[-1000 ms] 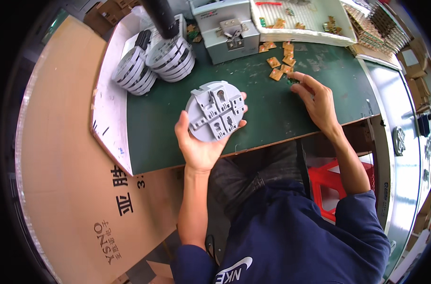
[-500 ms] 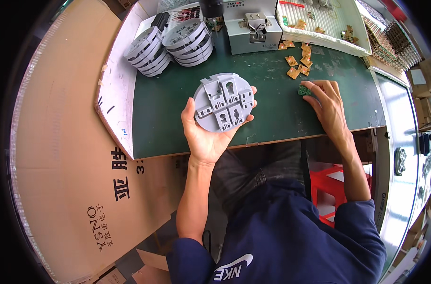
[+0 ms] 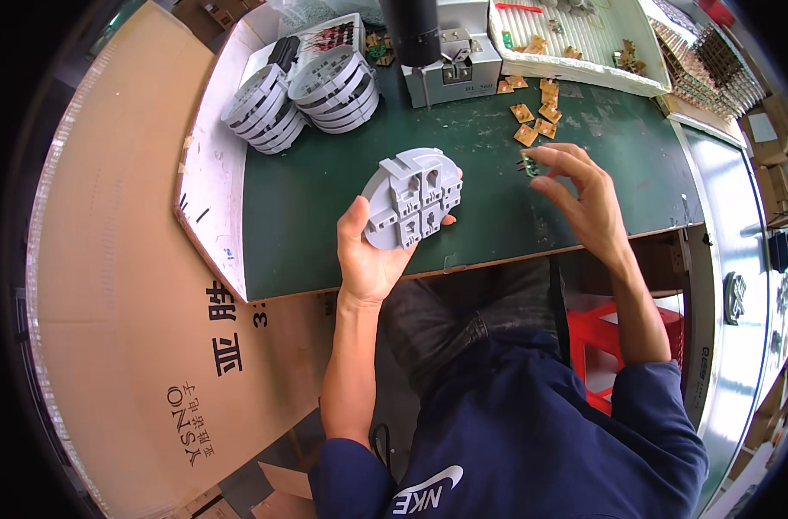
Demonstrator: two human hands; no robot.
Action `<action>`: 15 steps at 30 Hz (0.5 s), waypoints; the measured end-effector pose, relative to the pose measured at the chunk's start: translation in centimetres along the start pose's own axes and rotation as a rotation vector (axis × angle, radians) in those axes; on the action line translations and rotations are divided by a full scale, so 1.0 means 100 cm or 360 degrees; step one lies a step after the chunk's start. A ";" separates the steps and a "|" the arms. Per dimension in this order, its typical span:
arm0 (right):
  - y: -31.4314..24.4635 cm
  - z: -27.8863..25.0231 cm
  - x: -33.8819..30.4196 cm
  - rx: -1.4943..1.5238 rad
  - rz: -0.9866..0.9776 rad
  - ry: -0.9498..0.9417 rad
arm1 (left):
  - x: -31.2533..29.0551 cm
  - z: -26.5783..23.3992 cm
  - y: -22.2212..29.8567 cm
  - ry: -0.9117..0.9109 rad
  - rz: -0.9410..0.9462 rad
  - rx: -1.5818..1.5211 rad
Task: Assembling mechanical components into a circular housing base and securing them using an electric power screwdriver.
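Note:
My left hand (image 3: pixel 372 259) grips a round grey plastic plate (image 3: pixel 414 199) by its lower left edge, with the thumb on the near rim and fingers behind. Raised walls and cut-out slots cover the face turned toward me. Between the thumb and fingertips of my right hand (image 3: pixel 577 186) is a small green circuit board (image 3: pixel 530 164) with pins sticking out on its left side. The board is held just above the green table, to the right of the plate and apart from it.
Several small orange boards (image 3: pixel 525 134) lie beyond my right hand. A white ribbed tray (image 3: pixel 584 69) stands behind them, with a grey metal box (image 3: pixel 454 78) to its left. Two stacks of grey round plates (image 3: pixel 333 91) stand at back left. A dark cylinder (image 3: pixel 411 35) hangs at the top.
My right hand has moved left with the circuit board, which has turned so its pins show. The grey plate has tilted in my left hand. The view has shifted slightly.

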State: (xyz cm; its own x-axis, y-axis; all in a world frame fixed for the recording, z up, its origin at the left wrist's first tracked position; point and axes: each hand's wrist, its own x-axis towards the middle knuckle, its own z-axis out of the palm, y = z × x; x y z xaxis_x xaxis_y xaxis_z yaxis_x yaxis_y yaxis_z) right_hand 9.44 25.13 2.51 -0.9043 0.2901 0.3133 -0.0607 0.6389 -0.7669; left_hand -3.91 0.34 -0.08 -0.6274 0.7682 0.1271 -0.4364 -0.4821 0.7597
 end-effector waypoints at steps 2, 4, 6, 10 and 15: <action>0.002 0.003 0.001 0.0156 0.0025 -0.0031 | 0.002 -0.001 -0.001 -0.0002 0.0018 0.0258; 0.000 0.006 0.002 0.0747 0.0240 -0.0155 | 0.003 0.003 -0.001 -0.0027 0.0005 0.0501; -0.004 0.010 0.004 0.0957 0.0329 -0.0217 | 0.007 0.003 0.000 0.0092 -0.0117 0.1063; -0.001 0.019 0.005 0.1091 0.0310 -0.0251 | 0.019 0.016 -0.011 0.0043 0.0455 0.2388; 0.002 0.024 0.001 0.1141 0.0306 -0.0223 | 0.020 0.025 -0.017 0.0043 0.0580 0.2565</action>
State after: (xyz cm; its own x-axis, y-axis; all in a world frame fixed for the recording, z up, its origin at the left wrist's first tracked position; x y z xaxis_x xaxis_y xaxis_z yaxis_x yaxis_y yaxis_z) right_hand 8.30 23.63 1.07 -0.9691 0.2257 0.0998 -0.1134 -0.0477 -0.9924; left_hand -2.80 3.77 0.51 -0.5585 0.7043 0.4382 0.7917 0.2949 0.5350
